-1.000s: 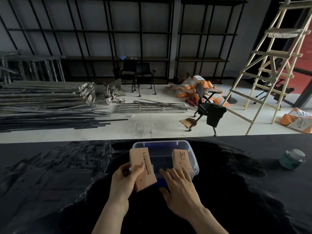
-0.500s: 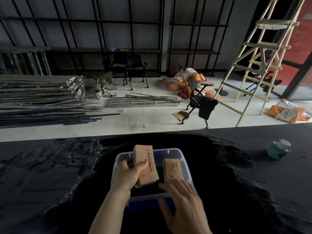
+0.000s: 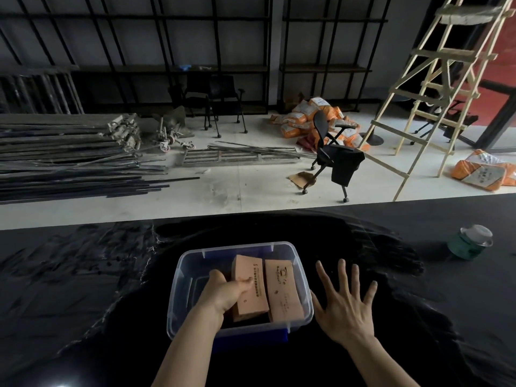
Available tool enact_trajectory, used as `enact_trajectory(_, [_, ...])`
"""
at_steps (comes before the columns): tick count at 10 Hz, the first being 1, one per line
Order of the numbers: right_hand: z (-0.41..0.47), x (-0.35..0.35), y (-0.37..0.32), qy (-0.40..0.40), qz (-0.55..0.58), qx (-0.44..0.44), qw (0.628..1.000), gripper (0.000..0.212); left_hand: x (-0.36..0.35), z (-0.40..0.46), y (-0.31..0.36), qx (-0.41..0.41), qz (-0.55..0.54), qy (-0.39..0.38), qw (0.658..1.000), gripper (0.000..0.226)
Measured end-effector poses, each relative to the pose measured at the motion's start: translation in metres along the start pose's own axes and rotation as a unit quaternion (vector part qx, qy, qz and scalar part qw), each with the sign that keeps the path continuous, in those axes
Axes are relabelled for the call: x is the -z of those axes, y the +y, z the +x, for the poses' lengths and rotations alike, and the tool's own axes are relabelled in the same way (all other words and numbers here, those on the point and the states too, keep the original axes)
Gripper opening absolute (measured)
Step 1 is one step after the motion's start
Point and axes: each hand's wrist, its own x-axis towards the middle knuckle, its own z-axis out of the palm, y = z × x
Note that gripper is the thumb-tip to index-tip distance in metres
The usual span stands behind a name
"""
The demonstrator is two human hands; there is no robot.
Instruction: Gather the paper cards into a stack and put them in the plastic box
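Head view: left hand (image 3: 223, 293) grips one card stack (image 3: 250, 291) inside the plastic box (image 3: 178, 297), beside a second stack (image 3: 283, 291). Printing on both is illegible. Right hand (image 3: 344, 308) is spread open, just right of the box, over the black tabletop (image 3: 83, 289). Green jar (image 3: 469, 243) stands far right.

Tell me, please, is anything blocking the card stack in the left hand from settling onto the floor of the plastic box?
Nothing visible does. The left hand already holds its card stack inside the plastic box, beside the second stack; the box floor left of it looks bare.
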Motion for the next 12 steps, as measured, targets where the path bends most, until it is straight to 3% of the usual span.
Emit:
enact_trajectory(2, [-0.001, -0.001, 0.0, 0.012, 0.005, 0.0, 1.0, 0.079, -0.011, 0.001, 0.007, -0.012, 0.144, 0.002, 0.989, 0.095])
enact_trajectory(3, [-0.001, -0.001, 0.0, 0.013, 0.006, -0.001, 1.0, 0.08, -0.012, 0.005, 0.008, -0.046, 0.309, 0.034, 0.949, 0.083])
enact_trajectory(4, [-0.001, -0.002, 0.001, 0.017, 0.012, -0.001, 1.0, 0.079, -0.01, 0.004, 0.009, -0.057, 0.362, 0.049, 0.929, 0.078])
enact_trajectory(6, [-0.001, -0.001, 0.001, 0.013, 0.007, -0.003, 1.0, 0.08, -0.013, 0.006, 0.003, -0.088, 0.331, 0.063, 0.937, 0.047])
enact_trajectory(7, [-0.001, -0.001, 0.0, 0.015, 0.012, -0.003, 1.0, 0.079, -0.016, 0.005, 0.001, -0.103, 0.335, 0.066, 0.934, 0.043])
enact_trajectory(11, [0.001, 0.003, 0.002, -0.018, 0.001, -0.003, 1.0, 0.078, -0.012, -0.006, 0.011, -0.107, 0.331, 0.018, 0.937, 0.063])
enact_trajectory(12, [0.009, 0.02, 0.002, -0.051, 0.057, -0.007, 0.997, 0.073, 0.005, -0.011, 0.015, -0.162, 0.355, 0.097, 0.915, 0.07])
